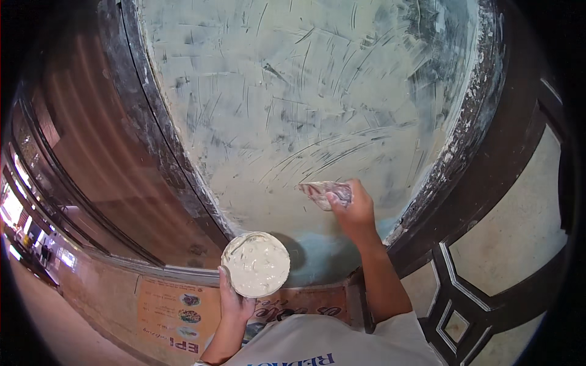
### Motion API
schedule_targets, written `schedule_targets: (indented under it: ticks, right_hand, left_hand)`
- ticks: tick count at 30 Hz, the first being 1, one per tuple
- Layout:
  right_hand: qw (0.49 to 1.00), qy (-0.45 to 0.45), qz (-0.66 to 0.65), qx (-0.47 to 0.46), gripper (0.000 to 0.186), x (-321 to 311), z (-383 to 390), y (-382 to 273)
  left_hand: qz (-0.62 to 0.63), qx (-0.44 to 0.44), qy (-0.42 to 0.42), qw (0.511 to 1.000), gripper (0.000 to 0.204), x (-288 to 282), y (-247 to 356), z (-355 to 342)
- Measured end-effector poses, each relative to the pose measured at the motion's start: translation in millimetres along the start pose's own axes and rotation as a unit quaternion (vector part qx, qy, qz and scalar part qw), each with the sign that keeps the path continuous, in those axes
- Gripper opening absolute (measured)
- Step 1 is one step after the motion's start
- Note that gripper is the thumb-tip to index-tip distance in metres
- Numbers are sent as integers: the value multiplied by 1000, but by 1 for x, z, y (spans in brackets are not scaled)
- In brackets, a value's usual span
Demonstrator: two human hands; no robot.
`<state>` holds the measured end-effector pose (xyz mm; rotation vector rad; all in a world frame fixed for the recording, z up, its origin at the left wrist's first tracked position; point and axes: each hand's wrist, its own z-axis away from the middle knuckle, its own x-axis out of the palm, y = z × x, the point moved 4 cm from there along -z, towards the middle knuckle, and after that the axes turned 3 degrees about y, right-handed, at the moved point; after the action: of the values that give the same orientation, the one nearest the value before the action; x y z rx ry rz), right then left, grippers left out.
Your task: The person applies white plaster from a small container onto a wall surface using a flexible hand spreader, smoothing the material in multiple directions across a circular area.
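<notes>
My left hand holds a round white tub from below and its left side. Thick cream-white paste, lumpy on top, fills much of it. In my right hand is a flat, paste-smeared spreader, pinched between thumb and fingers. Its blade lies close to the wall panel; whether it touches cannot be made out. Pale paste covers the panel in uneven strokes, with dark curved streaks showing through. Near its bottom runs a bluish-green patch.
Dark wooden frame posts border the panel, the right one flaked with white. To the right stands dark latticework with pale panels. Printed sheets lie on the floor below. Brown glossy panelling and a bright opening are at the left.
</notes>
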<state>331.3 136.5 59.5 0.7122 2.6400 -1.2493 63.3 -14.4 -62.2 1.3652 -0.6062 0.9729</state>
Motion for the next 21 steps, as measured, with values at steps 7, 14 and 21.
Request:
schedule_targets:
  ticks: [7,14,21]
  right_hand:
    - [987,143,-60,44,28,-22,-18,2]
    - [990,-27,121,-72,26,18,1,-3]
    - [978,197,-61,34,24,-47,-26,3]
  left_hand:
    - [0,27,-5,1000,66,-13,8,7]
    - [-5,25,19,999,67,-14,10,8]
    - [1,26,15,1000,66,-12,13,10]
